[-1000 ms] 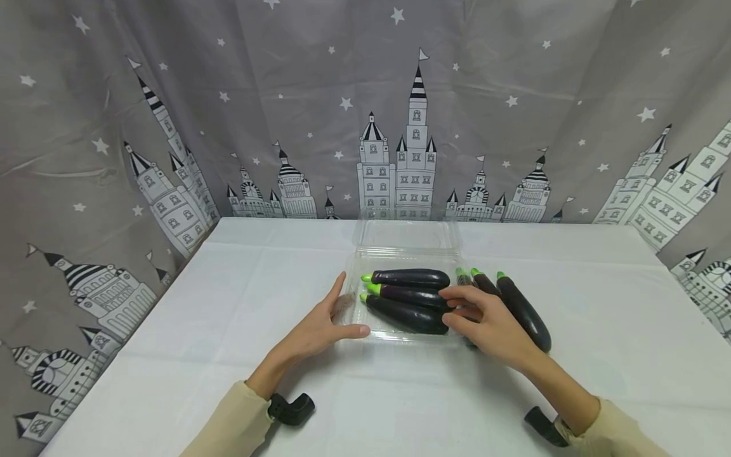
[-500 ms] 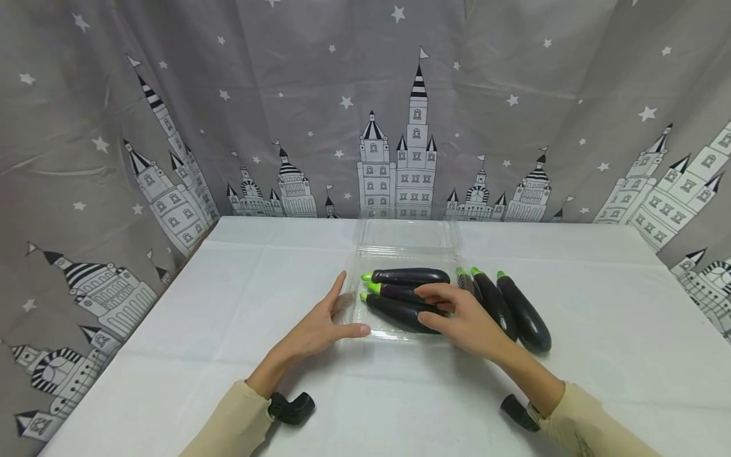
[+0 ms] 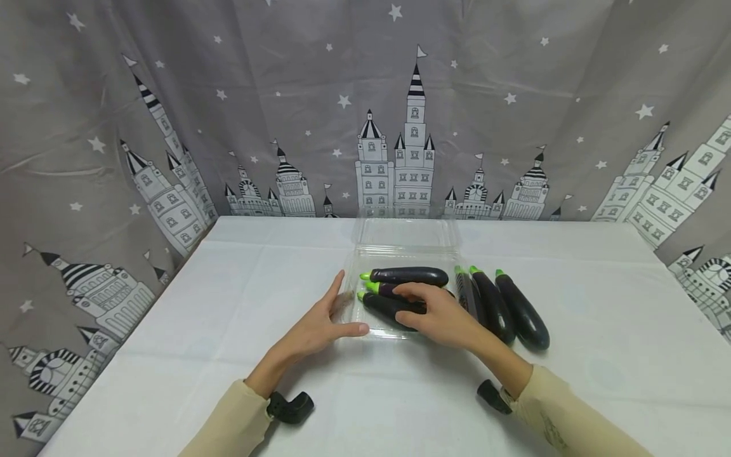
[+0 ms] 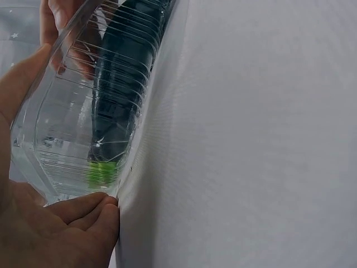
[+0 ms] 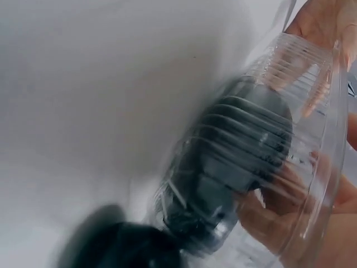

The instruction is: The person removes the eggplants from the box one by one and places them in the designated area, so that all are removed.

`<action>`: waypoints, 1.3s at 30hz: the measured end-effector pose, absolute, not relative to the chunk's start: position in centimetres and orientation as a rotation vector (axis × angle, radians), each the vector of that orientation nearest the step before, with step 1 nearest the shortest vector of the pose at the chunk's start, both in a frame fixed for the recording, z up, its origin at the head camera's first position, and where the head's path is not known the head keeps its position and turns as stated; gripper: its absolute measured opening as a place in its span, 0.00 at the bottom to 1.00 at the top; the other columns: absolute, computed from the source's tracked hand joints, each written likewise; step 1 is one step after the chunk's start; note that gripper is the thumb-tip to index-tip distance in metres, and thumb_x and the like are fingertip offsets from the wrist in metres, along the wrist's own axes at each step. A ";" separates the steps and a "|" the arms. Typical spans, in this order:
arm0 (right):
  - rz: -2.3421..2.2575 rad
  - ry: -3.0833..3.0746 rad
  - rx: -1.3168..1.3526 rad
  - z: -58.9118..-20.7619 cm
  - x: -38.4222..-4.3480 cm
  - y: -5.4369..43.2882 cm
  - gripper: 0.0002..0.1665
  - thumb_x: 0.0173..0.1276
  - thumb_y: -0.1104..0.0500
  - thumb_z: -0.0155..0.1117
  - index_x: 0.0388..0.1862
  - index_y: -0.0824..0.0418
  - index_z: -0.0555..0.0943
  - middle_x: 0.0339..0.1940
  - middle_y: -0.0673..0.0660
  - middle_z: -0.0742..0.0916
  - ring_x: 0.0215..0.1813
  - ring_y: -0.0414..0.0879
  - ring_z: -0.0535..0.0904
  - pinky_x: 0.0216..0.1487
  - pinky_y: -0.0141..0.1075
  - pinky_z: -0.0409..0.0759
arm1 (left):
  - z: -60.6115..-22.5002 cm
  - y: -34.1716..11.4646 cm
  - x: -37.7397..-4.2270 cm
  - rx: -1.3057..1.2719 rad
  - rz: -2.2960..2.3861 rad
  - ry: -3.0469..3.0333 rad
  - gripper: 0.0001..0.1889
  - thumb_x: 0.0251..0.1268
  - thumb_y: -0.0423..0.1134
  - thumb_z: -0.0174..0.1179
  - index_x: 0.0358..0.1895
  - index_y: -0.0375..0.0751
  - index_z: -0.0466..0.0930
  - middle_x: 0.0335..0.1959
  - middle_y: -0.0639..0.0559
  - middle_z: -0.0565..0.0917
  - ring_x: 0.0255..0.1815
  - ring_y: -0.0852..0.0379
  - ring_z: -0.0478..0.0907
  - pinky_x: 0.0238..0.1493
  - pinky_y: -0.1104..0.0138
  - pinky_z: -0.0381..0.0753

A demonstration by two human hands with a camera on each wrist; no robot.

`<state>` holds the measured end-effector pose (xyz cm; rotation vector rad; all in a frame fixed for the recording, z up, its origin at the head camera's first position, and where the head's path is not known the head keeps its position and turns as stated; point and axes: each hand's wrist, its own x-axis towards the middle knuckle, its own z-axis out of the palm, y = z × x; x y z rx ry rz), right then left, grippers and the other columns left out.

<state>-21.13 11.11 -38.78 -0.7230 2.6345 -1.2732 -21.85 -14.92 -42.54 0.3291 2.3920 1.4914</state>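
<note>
Three dark purple eggplants with green stem ends lie side by side in a clear plastic box: the far eggplant (image 3: 408, 275), the middle eggplant (image 3: 384, 289) and the front eggplant (image 3: 381, 307). My left hand (image 3: 316, 327) holds the left end of the box (image 3: 381, 332), thumb at the front corner. In the left wrist view its fingers (image 4: 92, 215) meet the box's base near the cloth. My right hand (image 3: 440, 316) reaches over the front and middle eggplants, fingers bent and thumb at the front one. Its palm hides their right parts; whether it grips is unclear.
Three more eggplants lie outside, right of the box: an outer eggplant (image 3: 522, 311), an inner eggplant (image 3: 495, 308) and one partly behind the ribbed wall. The box's lid (image 3: 408, 233) is folded back toward the grey castle-print curtain (image 3: 342, 127). White cloth (image 3: 257, 266) covers the table.
My right hand has slid left over the eggplants in the box, uncovering more of the ones outside. The boxed eggplants' stem ends and my left hand hold their places.
</note>
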 end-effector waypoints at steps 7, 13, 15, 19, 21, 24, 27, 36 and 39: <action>-1.176 2.677 -0.698 -38.5 -21.7 10.2 0.24 0.67 0.60 0.66 0.62 0.64 0.79 0.57 0.59 0.83 0.58 0.53 0.78 0.58 0.50 0.75 | -42.6 -15.0 -21.9 0.337 1.495 2.387 0.62 0.53 0.55 0.73 0.81 0.53 0.32 0.76 0.38 0.58 0.77 0.45 0.52 0.73 0.47 0.50; -1.095 2.704 -0.650 -37.7 -22.3 9.4 0.21 0.64 0.62 0.67 0.57 0.61 0.83 0.51 0.60 0.86 0.52 0.52 0.81 0.53 0.49 0.79 | -42.7 -15.1 -22.0 0.330 1.514 2.372 0.63 0.53 0.54 0.74 0.81 0.54 0.32 0.76 0.38 0.57 0.77 0.46 0.52 0.73 0.48 0.52; -1.044 2.722 -0.653 -37.8 -22.4 9.2 0.20 0.63 0.62 0.68 0.55 0.60 0.84 0.50 0.59 0.86 0.50 0.51 0.81 0.50 0.48 0.79 | -42.8 -15.1 -21.9 0.327 1.515 2.368 0.62 0.53 0.53 0.74 0.81 0.54 0.32 0.76 0.38 0.57 0.77 0.46 0.52 0.73 0.48 0.51; -0.959 2.768 -0.642 -38.1 -22.4 9.0 0.19 0.62 0.63 0.70 0.54 0.57 0.85 0.51 0.56 0.85 0.46 0.47 0.81 0.46 0.45 0.79 | -42.8 -15.0 -21.9 0.331 1.508 2.370 0.63 0.53 0.55 0.73 0.81 0.54 0.32 0.76 0.38 0.57 0.77 0.46 0.51 0.73 0.48 0.51; -0.929 2.787 -0.635 -38.3 -22.3 8.9 0.20 0.61 0.63 0.71 0.54 0.57 0.85 0.52 0.55 0.85 0.46 0.46 0.80 0.46 0.45 0.79 | -42.7 -15.0 -21.9 0.334 1.507 2.370 0.63 0.53 0.55 0.73 0.81 0.54 0.32 0.77 0.38 0.56 0.77 0.46 0.51 0.73 0.48 0.51; -0.894 2.809 -0.635 -38.4 -22.2 8.7 0.20 0.60 0.64 0.72 0.53 0.57 0.86 0.52 0.55 0.86 0.50 0.48 0.80 0.51 0.47 0.78 | -42.6 -15.0 -21.8 0.333 1.503 2.377 0.62 0.53 0.54 0.73 0.81 0.54 0.32 0.77 0.38 0.56 0.77 0.46 0.51 0.73 0.48 0.51; -0.869 2.821 -0.641 -38.5 -22.1 8.6 0.21 0.59 0.64 0.73 0.53 0.57 0.86 0.53 0.55 0.86 0.54 0.50 0.79 0.57 0.49 0.75 | -42.5 -15.0 -21.8 0.330 1.510 2.375 0.63 0.53 0.54 0.74 0.81 0.54 0.32 0.77 0.38 0.56 0.77 0.46 0.50 0.73 0.49 0.50; -0.905 2.832 -0.647 -38.7 -21.9 8.5 0.19 0.59 0.66 0.73 0.51 0.57 0.87 0.53 0.55 0.86 0.60 0.53 0.78 0.61 0.50 0.73 | -42.5 -15.1 -21.8 0.351 1.538 2.354 0.63 0.53 0.55 0.74 0.81 0.54 0.31 0.76 0.37 0.56 0.77 0.46 0.51 0.73 0.48 0.50; -0.926 2.836 -0.639 -38.8 -21.9 8.5 0.19 0.59 0.66 0.73 0.50 0.57 0.87 0.53 0.54 0.86 0.61 0.52 0.78 0.62 0.50 0.73 | -42.6 -15.1 -21.8 0.356 1.536 2.357 0.63 0.53 0.55 0.74 0.81 0.54 0.31 0.76 0.37 0.56 0.77 0.46 0.51 0.73 0.48 0.51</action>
